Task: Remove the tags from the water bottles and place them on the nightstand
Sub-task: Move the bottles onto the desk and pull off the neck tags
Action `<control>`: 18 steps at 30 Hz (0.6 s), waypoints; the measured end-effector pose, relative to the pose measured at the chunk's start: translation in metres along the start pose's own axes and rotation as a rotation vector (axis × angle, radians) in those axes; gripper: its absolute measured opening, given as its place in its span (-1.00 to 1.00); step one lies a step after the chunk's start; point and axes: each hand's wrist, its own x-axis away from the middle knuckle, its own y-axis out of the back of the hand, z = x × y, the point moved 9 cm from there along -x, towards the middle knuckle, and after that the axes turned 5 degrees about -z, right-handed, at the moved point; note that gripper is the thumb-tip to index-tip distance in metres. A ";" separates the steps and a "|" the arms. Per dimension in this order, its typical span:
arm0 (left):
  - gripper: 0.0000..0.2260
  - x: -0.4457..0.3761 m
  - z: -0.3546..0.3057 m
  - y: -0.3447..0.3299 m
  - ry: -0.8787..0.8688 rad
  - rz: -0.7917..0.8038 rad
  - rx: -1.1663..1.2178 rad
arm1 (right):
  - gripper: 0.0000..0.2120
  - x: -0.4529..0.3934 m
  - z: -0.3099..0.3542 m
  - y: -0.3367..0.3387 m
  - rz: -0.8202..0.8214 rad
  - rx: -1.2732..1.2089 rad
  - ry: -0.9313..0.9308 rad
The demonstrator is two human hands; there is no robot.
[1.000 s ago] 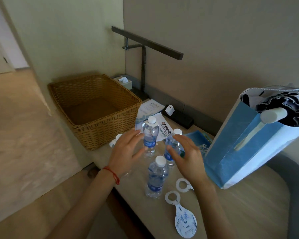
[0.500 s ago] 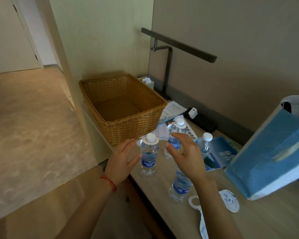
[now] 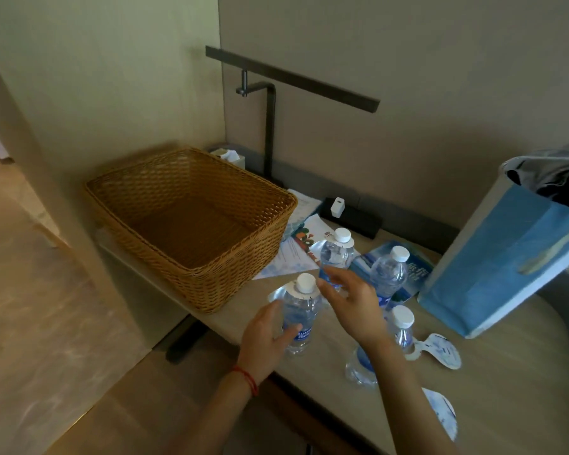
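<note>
Several small water bottles stand on the wooden nightstand. My left hand grips the front-left bottle, which has a white paper tag round its neck. My right hand hovers beside that bottle's cap with fingers relaxed, holding nothing. A second tagged bottle stands behind it. An untagged bottle is further right. Another untagged bottle is partly hidden behind my right forearm. Two loose tags lie on the top, one near that bottle and one by the front edge.
A large wicker basket fills the nightstand's left end. A blue paper bag stands at the right. Leaflets, a white charger, a tissue box and a dark bar lamp sit along the wall.
My left hand has closed round the front-left bottle. My right hand has drifted toward that bottle's cap. The view has swung slightly left.
</note>
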 end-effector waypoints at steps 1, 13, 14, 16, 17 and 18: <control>-0.54 -0.003 0.002 -0.002 0.000 0.008 0.010 | -0.74 0.000 -0.003 -0.001 -0.011 -0.021 -0.037; -0.38 -0.018 0.011 -0.016 0.079 -0.019 0.184 | -0.71 -0.003 -0.033 -0.019 0.053 -0.251 -0.352; -0.39 -0.019 0.012 -0.016 0.081 -0.017 0.182 | -0.70 -0.003 -0.036 -0.021 0.055 -0.297 -0.388; -0.40 -0.019 0.013 -0.017 0.087 -0.011 0.175 | -0.71 -0.002 -0.039 -0.025 0.086 -0.374 -0.452; -0.41 -0.020 0.014 -0.018 0.085 -0.012 0.173 | -0.72 -0.002 -0.040 -0.027 0.107 -0.398 -0.471; -0.42 -0.020 0.014 -0.018 0.081 -0.015 0.176 | -0.73 -0.002 -0.040 -0.029 0.127 -0.416 -0.479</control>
